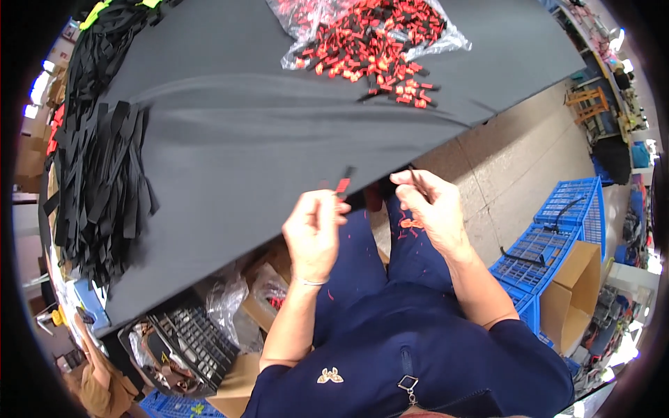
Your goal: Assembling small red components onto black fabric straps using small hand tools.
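Observation:
Near the table's front edge, my left hand [312, 233] is closed in a pinch on a small black tab with a red patch [344, 184], its black end pointing up and away. My right hand [437, 212] is to the right, past the edge and above my lap. Its thumb and fingers are pressed together around something thin and dark, too small to name. The two hands are apart. At the far side of the table, a heap of similar red-and-black tabs [376, 42] spills from a clear plastic bag [449, 38].
Bundles of black straps [115, 174] lie along the left of the dark-covered table [230, 153]. Blue plastic crates [540, 254] and a cardboard box [577, 292] stand at my right. A black basket [191, 341] sits below the edge at left. Another person [104, 386] is at the lower left.

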Demonstrator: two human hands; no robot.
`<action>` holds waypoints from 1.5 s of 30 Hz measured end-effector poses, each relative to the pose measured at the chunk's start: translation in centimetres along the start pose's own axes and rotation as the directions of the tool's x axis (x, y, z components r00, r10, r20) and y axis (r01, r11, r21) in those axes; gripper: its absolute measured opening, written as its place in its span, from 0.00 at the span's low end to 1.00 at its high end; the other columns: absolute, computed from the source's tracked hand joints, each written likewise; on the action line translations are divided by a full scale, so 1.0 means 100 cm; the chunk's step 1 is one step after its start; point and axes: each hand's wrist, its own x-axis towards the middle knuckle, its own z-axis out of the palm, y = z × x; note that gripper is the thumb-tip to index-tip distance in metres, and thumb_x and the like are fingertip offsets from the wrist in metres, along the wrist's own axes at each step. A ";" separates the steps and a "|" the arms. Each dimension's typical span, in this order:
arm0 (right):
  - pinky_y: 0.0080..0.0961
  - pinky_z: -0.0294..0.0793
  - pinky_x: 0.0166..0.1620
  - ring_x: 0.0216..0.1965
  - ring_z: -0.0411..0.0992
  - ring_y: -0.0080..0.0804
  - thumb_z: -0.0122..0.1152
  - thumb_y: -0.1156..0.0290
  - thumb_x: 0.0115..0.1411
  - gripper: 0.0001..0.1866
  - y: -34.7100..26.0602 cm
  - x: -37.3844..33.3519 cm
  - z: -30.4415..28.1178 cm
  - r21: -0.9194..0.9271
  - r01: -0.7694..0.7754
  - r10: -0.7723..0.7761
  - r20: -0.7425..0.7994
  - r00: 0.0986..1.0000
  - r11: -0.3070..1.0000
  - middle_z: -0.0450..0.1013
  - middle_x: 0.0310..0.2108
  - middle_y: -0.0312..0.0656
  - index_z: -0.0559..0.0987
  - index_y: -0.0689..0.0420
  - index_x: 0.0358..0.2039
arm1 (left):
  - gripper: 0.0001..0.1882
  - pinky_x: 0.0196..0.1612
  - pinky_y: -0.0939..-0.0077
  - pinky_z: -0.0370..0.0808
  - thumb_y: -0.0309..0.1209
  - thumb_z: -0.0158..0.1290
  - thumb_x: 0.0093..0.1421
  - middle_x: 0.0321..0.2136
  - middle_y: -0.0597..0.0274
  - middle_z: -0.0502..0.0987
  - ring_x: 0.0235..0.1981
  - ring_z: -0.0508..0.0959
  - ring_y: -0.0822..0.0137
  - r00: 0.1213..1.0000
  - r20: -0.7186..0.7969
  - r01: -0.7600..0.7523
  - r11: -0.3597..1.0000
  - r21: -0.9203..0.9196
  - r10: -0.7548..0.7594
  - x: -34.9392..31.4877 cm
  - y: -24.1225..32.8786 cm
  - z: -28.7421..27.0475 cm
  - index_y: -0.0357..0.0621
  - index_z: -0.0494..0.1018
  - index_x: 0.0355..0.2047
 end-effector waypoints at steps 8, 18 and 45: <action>0.11 0.65 0.22 0.20 0.66 0.12 0.60 0.69 0.60 0.10 0.013 -0.020 -0.015 -0.054 0.015 -0.007 0.152 0.988 0.998 0.70 0.19 0.30 0.74 0.60 0.25 | 0.07 0.31 0.86 0.74 0.28 0.51 0.63 0.28 0.62 0.77 0.26 0.76 0.78 0.942 0.257 0.267 0.947 -0.180 -0.217 -0.053 -0.021 0.041 0.36 0.72 0.37; 0.19 0.72 0.36 0.32 0.70 0.19 0.63 0.69 0.58 0.20 0.024 -0.037 -0.049 -0.238 0.329 -0.353 -0.063 0.933 0.914 0.74 0.33 0.34 0.75 0.60 0.49 | 0.09 0.25 0.83 0.76 0.31 0.54 0.61 0.24 0.62 0.77 0.20 0.75 0.77 0.921 0.209 0.379 0.881 -0.284 -0.329 -0.066 -0.020 0.055 0.36 0.74 0.36; 0.24 0.68 0.24 0.22 0.69 0.32 0.70 0.70 0.46 0.14 0.050 -0.035 -0.068 -0.729 0.630 -0.790 0.207 0.577 0.269 0.75 0.24 0.38 0.78 0.59 0.33 | 0.10 0.23 0.85 0.74 0.30 0.54 0.61 0.23 0.63 0.77 0.19 0.73 0.79 0.904 0.220 0.414 0.877 -0.245 -0.366 -0.066 -0.024 0.066 0.34 0.75 0.38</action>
